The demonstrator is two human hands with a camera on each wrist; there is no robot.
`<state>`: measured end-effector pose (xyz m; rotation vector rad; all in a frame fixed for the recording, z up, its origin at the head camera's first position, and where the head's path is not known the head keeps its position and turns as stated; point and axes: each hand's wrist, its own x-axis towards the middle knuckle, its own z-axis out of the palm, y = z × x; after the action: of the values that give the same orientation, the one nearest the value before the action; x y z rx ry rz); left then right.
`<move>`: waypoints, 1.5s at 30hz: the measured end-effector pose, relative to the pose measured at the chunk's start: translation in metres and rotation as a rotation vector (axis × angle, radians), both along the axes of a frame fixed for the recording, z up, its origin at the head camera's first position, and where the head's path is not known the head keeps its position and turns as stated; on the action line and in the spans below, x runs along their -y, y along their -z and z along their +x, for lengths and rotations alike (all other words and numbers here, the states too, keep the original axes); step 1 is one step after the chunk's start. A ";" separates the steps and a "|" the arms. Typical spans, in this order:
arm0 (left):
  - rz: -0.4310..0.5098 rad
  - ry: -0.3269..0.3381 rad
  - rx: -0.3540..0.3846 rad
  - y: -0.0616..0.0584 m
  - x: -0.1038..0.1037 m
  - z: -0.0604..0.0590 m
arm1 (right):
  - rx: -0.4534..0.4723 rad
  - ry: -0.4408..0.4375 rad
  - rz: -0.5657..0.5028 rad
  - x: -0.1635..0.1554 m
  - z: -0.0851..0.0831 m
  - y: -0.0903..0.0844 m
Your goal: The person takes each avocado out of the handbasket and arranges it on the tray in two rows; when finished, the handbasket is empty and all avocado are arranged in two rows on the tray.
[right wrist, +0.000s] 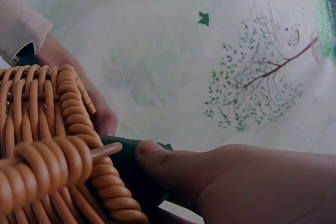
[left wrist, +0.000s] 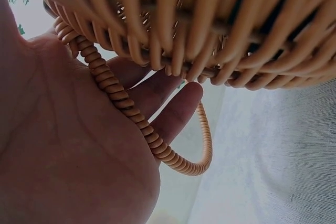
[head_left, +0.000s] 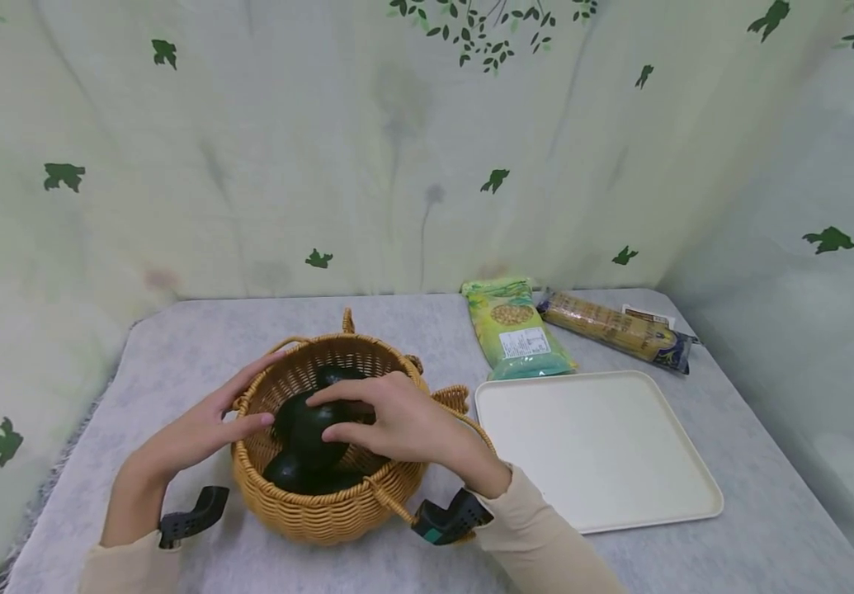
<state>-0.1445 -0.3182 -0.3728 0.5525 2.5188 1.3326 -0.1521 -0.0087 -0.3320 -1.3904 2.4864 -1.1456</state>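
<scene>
The right hand (head_left: 404,425) is reaching over the near right rim of the basket (head_left: 323,507) and curling its fingers and thumb around the top avocado (head_left: 315,433), clamped on it from the right side; the right wrist view is showing the thumb pressed on the dark skin just inside the woven rim. The left hand (head_left: 200,429) is resting against the left wall of the basket with fingers straight and apart, gripping nothing, and seemingly steadying the basket so it is not sliding while the fruit is being handled. In the left wrist view the basket's handle loop (left wrist: 131,111) is lying across that open palm.

The avocado is sitting on top of other dark fruit inside the basket, at the near centre of the table (head_left: 196,346). It is looking very dark green, almost black, rounded and smooth with a dull sheen.

A pale tray (head_left: 590,445) is lying just right of the basket, with two food packets (head_left: 519,330) beyond it.
</scene>
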 end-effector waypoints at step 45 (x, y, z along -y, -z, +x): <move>-0.022 -0.006 0.005 0.001 0.000 -0.001 | 0.378 0.106 -0.381 -0.063 0.008 -0.006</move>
<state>-0.1457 -0.3187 -0.3742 0.5367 2.5303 1.3057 -0.1436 0.0538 -0.3259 -0.9880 2.1714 -1.7873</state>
